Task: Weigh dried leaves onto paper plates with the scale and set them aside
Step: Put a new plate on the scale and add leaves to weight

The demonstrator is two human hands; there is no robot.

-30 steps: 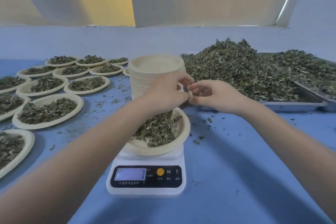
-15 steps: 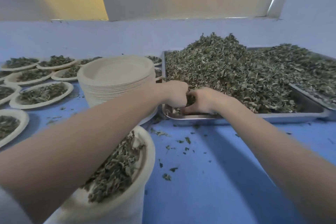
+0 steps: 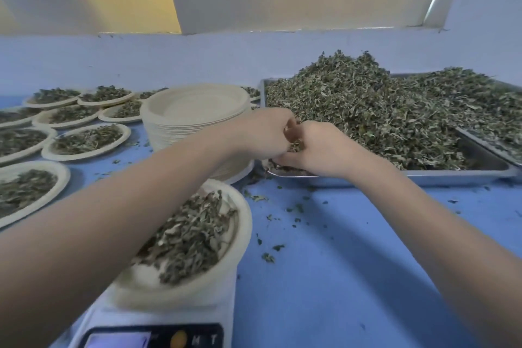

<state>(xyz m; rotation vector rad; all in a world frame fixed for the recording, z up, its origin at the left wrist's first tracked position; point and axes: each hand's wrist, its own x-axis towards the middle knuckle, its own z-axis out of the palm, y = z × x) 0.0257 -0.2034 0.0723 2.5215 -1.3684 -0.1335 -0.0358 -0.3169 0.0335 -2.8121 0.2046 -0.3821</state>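
Where a second earlier both hands had met above the plate point(image 3: 180, 240) on the scale point(image 3: 158, 328), the left hand point(image 3: 262, 135) and right hand point(image 3: 316, 150) had reached the near-left corner of the tray point(image 3: 423, 175), fingers curled into the dried leaves point(image 3: 367, 110), apparently gathering more for the part-filled plate.

scale point(image 3: 158, 328) at 6 o'clock, plate point(image 3: 240, 223) of leaves on it | plate stack point(image 3: 195, 116) at 12 | heaped tray point(image 3: 423, 175) at 2 | filled plates point(image 3: 84, 141) at 10, on table point(image 3: 339, 277)
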